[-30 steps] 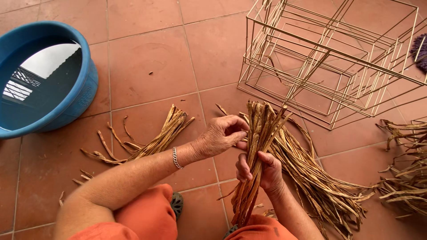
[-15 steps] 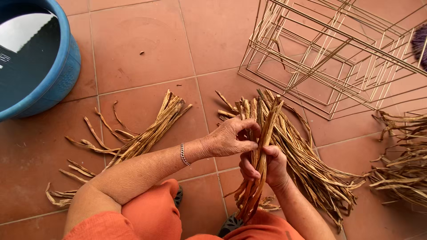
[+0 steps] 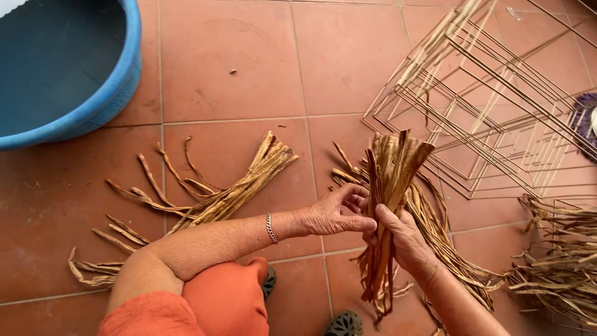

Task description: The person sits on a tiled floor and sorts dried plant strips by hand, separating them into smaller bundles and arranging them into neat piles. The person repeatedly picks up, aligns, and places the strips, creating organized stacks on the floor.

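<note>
My right hand (image 3: 404,239) grips a bundle of dried brown fibre strips (image 3: 388,186) around its middle, held upright with flat cut ends on top and loose ends hanging below. My left hand (image 3: 336,213), with a bracelet at the wrist, pinches the same bundle from the left, fingertips against the strips. Under the bundle a longer heap of the same strips (image 3: 448,249) lies on the tiled floor.
A second pile of strips (image 3: 199,199) lies to the left on the floor. A blue plastic tub (image 3: 115,93) stands at the top left. A light wire frame (image 3: 491,106) rests at the top right, more dried fibres (image 3: 559,267) at the right edge.
The view has shifted, so the tub sits further up and left. The bundle now stands straighter, and my left hand has slid lower to meet my right.
</note>
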